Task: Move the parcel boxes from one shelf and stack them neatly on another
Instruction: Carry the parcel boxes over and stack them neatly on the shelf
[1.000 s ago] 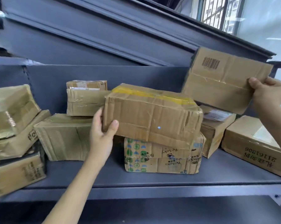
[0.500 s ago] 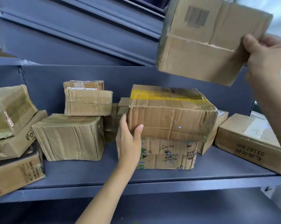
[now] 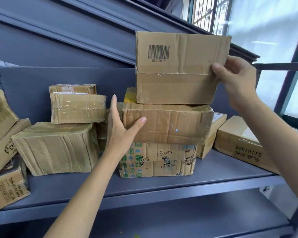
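A stack of three parcels stands mid-shelf on the grey metal shelf point(image 3: 162, 188). At the bottom lies a box printed with green icons point(image 3: 158, 160). Over it sits a wrinkled taped box with yellow tape point(image 3: 168, 124), whose left end my left hand point(image 3: 122, 129) grips, thumb on its front face. Topmost is a barcode box point(image 3: 179, 69), resting on the wrinkled one. My right hand point(image 3: 234, 78) holds the barcode box's right end, thumb on its front.
Left of the stack, a small taped box point(image 3: 78, 107) sits on a bigger one point(image 3: 57, 148). More parcels point(image 3: 2, 134) lean at the far left. Right of the stack stand a labelled box point(image 3: 211, 131) and a numbered box point(image 3: 239, 143). Upper shelves slant overhead.
My right hand has brought the barcode box down from the air onto the wrinkled box. My left hand has stayed on that box's left end.
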